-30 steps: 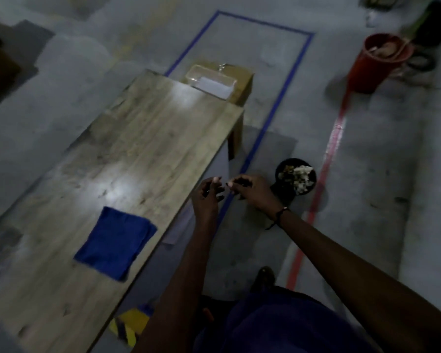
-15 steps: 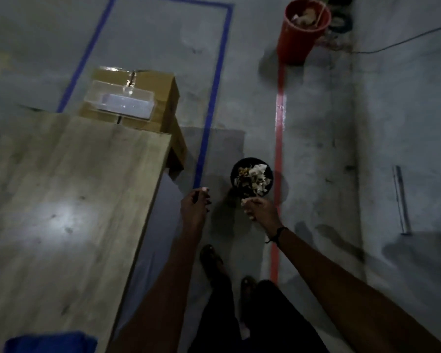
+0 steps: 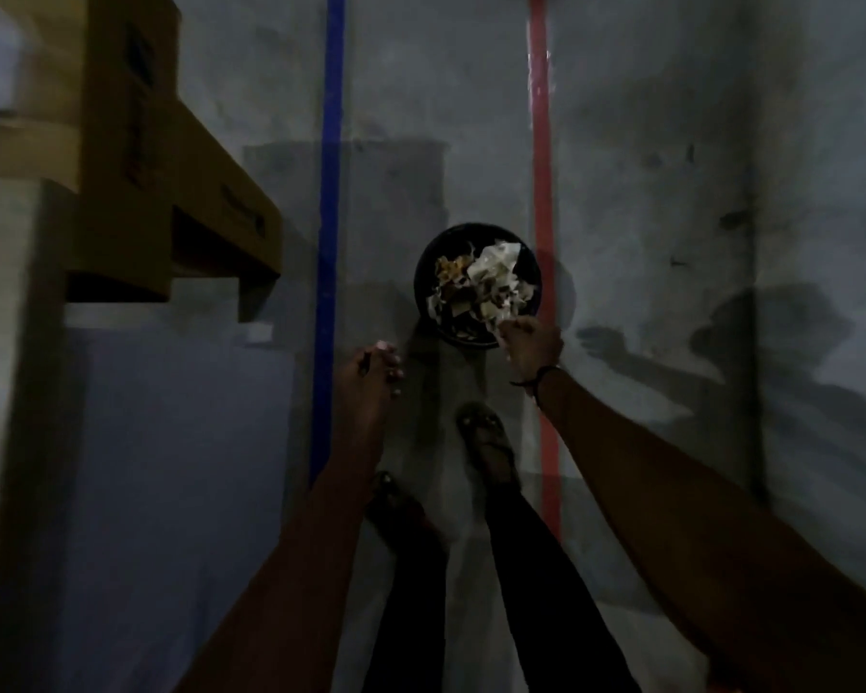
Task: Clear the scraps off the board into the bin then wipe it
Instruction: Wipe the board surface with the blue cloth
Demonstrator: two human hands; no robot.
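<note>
The bin, already filled with scraps, stands on the floor between the tape lines. Pale scraps are pinched over its rim by the right hand; the left hand is loosely curled, its contents unclear. Dropping and wiping remain; the board is unseen.

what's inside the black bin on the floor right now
The black bin holds a heap of crumpled pale paper scraps. The heap hides whatever lies beneath, and the right hand covers its near rim.
</note>
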